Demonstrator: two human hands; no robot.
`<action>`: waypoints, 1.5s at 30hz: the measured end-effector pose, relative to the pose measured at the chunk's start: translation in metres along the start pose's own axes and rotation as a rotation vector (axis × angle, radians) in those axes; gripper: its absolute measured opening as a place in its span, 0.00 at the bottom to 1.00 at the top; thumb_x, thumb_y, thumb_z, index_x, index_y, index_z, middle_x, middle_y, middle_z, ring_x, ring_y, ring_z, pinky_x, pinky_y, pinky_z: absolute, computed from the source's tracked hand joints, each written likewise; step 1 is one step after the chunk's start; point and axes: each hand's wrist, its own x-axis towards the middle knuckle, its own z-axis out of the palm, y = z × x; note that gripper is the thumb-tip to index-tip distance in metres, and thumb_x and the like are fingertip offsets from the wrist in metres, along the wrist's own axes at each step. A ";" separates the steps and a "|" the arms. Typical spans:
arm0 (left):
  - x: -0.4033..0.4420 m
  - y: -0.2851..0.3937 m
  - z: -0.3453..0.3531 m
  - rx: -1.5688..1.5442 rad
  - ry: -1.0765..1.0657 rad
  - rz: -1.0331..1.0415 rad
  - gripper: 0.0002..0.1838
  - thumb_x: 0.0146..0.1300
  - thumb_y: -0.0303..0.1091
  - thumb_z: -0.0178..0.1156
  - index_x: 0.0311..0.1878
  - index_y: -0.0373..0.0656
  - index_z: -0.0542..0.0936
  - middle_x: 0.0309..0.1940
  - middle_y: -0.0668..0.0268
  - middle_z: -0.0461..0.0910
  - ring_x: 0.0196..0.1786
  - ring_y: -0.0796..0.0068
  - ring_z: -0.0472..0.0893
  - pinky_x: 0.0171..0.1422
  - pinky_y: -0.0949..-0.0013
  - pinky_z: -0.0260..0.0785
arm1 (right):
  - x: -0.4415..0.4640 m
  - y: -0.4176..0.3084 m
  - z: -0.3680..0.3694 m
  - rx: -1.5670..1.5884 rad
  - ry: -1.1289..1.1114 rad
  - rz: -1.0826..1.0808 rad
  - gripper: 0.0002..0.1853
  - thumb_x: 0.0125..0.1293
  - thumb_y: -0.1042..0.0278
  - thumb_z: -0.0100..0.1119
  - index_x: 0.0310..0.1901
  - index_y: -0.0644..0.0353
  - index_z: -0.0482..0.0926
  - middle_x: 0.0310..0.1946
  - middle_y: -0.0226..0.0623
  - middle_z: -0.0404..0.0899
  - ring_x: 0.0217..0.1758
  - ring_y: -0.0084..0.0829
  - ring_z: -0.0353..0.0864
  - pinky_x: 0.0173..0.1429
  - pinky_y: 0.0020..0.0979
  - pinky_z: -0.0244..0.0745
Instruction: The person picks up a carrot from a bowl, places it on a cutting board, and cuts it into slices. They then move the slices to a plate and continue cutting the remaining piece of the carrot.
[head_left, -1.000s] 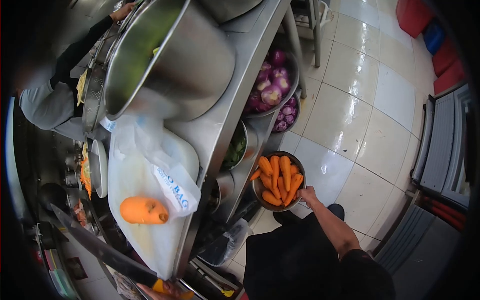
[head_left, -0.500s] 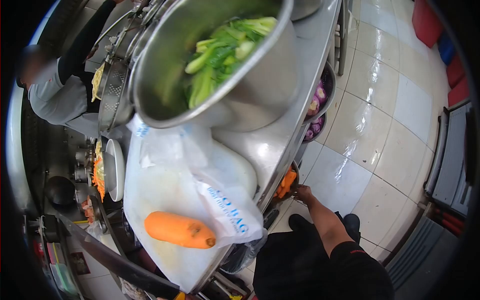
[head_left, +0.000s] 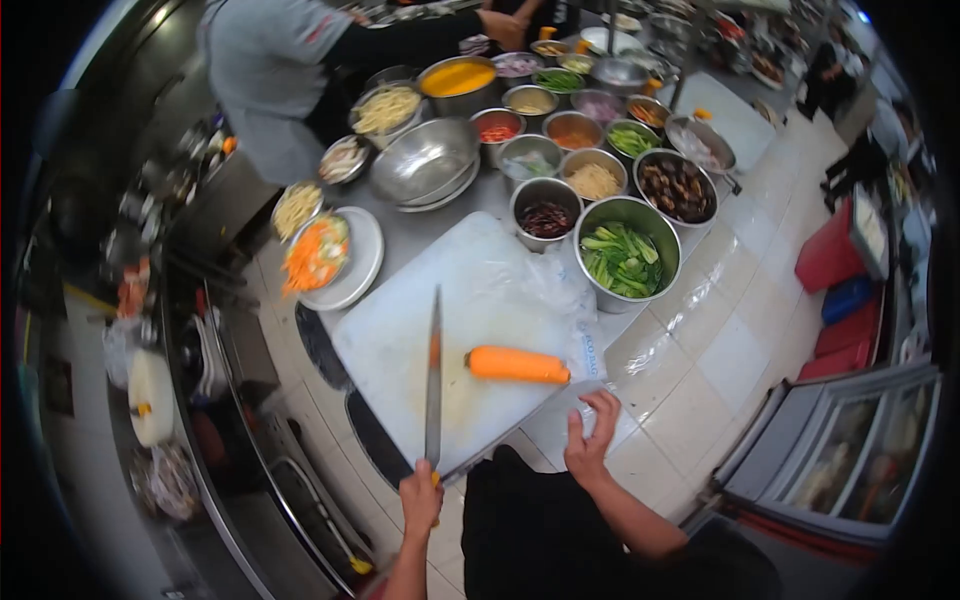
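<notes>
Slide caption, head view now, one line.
Left hand holds a knife over a white cutting board; open right hand hovers near a carrot.

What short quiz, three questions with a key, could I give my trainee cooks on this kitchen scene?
1. Multiple choice: which of the worker's hands grips the knife? A: the right hand; B: the left hand; C: neither.
2. True or false: the carrot lies in one piece on the white cutting board.
3. Fill in the colour: the metal pot just beyond the board's right side holds leafy ____ vegetables.

Key: 1: B, the knife's handle is in the left hand, while the right hand is open. 2: True. 3: Green.
</notes>
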 end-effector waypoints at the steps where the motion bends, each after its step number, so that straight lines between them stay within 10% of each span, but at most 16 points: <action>1: 0.004 0.000 -0.002 0.001 -0.019 0.015 0.38 0.72 0.63 0.42 0.17 0.37 0.73 0.09 0.68 0.68 0.13 0.76 0.69 0.19 0.69 0.58 | 0.017 -0.011 0.009 -0.006 -0.109 -0.110 0.16 0.61 0.74 0.59 0.52 0.64 0.74 0.52 0.48 0.72 0.58 0.50 0.69 0.63 0.44 0.64; 10: -0.020 0.012 -0.026 -0.017 0.019 -0.191 0.43 0.67 0.71 0.43 0.21 0.33 0.76 0.15 0.62 0.73 0.23 0.72 0.75 0.31 0.64 0.67 | 0.099 -0.040 0.085 -0.451 -0.855 -0.358 0.35 0.52 0.69 0.68 0.62 0.64 0.66 0.51 0.46 0.75 0.56 0.48 0.71 0.57 0.45 0.68; 13: -0.034 0.005 -0.032 0.091 0.076 -0.213 0.45 0.67 0.72 0.42 0.24 0.30 0.79 0.21 0.50 0.78 0.31 0.56 0.81 0.42 0.56 0.71 | 0.109 -0.044 0.104 -0.411 -0.985 -0.322 0.34 0.52 0.67 0.70 0.61 0.63 0.67 0.48 0.44 0.75 0.54 0.45 0.72 0.55 0.45 0.68; 17: -0.055 0.018 -0.030 0.157 0.103 -0.312 0.46 0.67 0.72 0.40 0.28 0.28 0.82 0.30 0.38 0.81 0.41 0.41 0.82 0.49 0.49 0.70 | 0.102 -0.058 0.133 -0.241 -1.017 -0.479 0.33 0.52 0.64 0.71 0.58 0.64 0.68 0.48 0.44 0.74 0.54 0.44 0.71 0.53 0.45 0.68; 45: -0.112 0.077 -0.044 0.359 0.019 -0.360 0.43 0.72 0.63 0.38 0.32 0.24 0.81 0.33 0.30 0.78 0.46 0.32 0.79 0.56 0.44 0.69 | 0.091 -0.056 0.150 -0.444 -1.092 -0.545 0.29 0.57 0.64 0.67 0.57 0.64 0.66 0.49 0.42 0.69 0.54 0.42 0.69 0.54 0.42 0.65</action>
